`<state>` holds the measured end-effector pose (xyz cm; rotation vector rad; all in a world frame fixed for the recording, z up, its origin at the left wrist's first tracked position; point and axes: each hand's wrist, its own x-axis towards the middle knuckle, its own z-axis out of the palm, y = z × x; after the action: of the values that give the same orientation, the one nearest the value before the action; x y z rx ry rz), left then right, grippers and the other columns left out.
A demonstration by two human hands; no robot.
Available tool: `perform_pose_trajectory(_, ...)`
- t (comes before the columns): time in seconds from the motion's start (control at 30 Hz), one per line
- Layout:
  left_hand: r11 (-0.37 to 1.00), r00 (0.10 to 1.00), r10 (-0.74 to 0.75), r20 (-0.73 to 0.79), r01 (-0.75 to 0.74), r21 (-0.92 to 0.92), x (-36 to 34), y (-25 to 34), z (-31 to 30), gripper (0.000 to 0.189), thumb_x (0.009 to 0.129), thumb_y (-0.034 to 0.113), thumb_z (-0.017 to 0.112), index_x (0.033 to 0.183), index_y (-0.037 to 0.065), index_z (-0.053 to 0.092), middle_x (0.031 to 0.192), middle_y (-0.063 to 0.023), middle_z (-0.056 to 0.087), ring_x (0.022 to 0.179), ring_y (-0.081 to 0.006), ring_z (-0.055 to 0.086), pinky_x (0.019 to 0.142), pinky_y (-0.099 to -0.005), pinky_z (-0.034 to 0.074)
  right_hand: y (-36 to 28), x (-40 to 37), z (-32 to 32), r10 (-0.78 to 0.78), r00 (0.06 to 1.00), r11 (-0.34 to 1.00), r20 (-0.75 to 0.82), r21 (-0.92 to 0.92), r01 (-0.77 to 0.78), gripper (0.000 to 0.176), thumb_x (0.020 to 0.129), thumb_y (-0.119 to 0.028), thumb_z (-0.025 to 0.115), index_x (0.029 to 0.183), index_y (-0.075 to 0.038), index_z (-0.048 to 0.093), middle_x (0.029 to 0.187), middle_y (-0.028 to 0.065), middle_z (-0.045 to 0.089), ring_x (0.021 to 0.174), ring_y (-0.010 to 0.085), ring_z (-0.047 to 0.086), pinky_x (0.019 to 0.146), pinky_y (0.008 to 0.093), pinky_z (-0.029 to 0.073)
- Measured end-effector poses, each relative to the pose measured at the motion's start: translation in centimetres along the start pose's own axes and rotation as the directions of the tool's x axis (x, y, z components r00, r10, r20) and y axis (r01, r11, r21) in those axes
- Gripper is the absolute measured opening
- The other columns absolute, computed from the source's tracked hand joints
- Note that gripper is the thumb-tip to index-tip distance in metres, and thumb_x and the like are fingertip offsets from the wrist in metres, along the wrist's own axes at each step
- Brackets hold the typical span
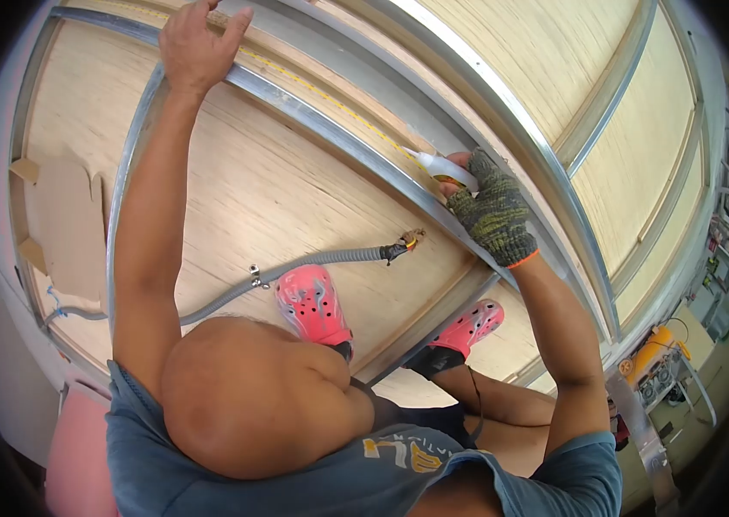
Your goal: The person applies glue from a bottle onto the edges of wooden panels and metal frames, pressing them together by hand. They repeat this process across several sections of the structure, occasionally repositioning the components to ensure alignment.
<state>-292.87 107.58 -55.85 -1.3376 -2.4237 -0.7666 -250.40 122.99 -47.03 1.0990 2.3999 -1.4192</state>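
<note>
My right hand (498, 207), in a dark green and yellow knitted glove with bare fingertips, grips a small white glue bottle (450, 170). Its pointed nozzle faces left, over a strip with a dashed yellow line (330, 93) that runs along a wooden batten. Bare, my left hand (200, 43) rests on the far-left end of the metal rail (312, 112), thumb apart from the fingers. Some of its fingertips are cut off by the top edge.
Plywood panels (235, 189) lie between metal frame bars. A grey corrugated conduit (312, 258) with taped wire ends crosses the near panel. Pink clogs (308, 302) are on my feet. Torn cardboard (67, 211) lies left; an orange machine (647, 353) stands right.
</note>
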Motion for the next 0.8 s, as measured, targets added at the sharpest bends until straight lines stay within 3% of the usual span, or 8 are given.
perform_pose_trajectory(0.07, 0.996, 0.999, -0.039, -0.016, 0.040, 0.084, 0.1, 0.5, 0.0, 0.051, 0.091, 0.052, 0.076, 0.122, 0.011, 0.075, 0.112, -0.0117, 0.075, 0.108, -0.0320, 0.069, 0.095, -0.0439, 0.053, 0.7, 0.2, 0.6, 0.002, 1.000, 1.000, -0.028, -0.026, -0.002, 0.033, 0.092, -0.014, 0.077, 0.123, -0.007, 0.068, 0.107, 0.0149, 0.076, 0.098, 0.0266, 0.073, 0.087, 0.0409, 0.058)
perform_pose_trajectory(0.13, 0.996, 0.995, -0.033, -0.092, 0.040, 0.077, 0.2, 0.8, 0.8, 0.051, 0.090, 0.052, 0.076, 0.122, 0.012, 0.075, 0.112, -0.0117, 0.075, 0.108, -0.0320, 0.069, 0.095, -0.0440, 0.053, 0.6, 0.3, 0.9, 0.006, 0.999, 0.992, -0.039, -0.126, -0.011, 0.034, 0.090, -0.015, 0.078, 0.121, -0.007, 0.068, 0.103, 0.0154, 0.076, 0.094, 0.0304, 0.074, 0.085, 0.0419, 0.058)
perform_pose_trajectory(0.3, 0.993, 0.971, -0.045, -0.235, 0.070, 0.100, 2.9, 1.8, 5.8, 0.051, 0.089, 0.052, 0.077, 0.122, 0.012, 0.076, 0.112, -0.0116, 0.075, 0.108, -0.0322, 0.069, 0.095, -0.0441, 0.053, 0.6, 0.9, 1.3, -0.011, 0.999, 0.985, -0.037, -0.174, 0.004, 0.033, 0.090, -0.016, 0.077, 0.120, -0.009, 0.068, 0.100, 0.0154, 0.076, 0.092, 0.0330, 0.074, 0.083, 0.0429, 0.058)
perform_pose_trajectory(0.8, 0.990, 0.972, -0.053, -0.230, 0.082, 0.116, 2.4, 1.7, 4.8, 0.051, 0.087, 0.051, 0.079, 0.120, 0.013, 0.076, 0.112, -0.0112, 0.076, 0.107, -0.0326, 0.069, 0.094, -0.0445, 0.053, -0.4, 1.2, 2.0, -0.056, 0.997, 0.980, -0.046, -0.192, 0.046, 0.028, 0.091, -0.011, 0.073, 0.118, -0.011, 0.072, 0.100, 0.0160, 0.074, 0.094, 0.0349, 0.071, 0.083, 0.0456, 0.055)
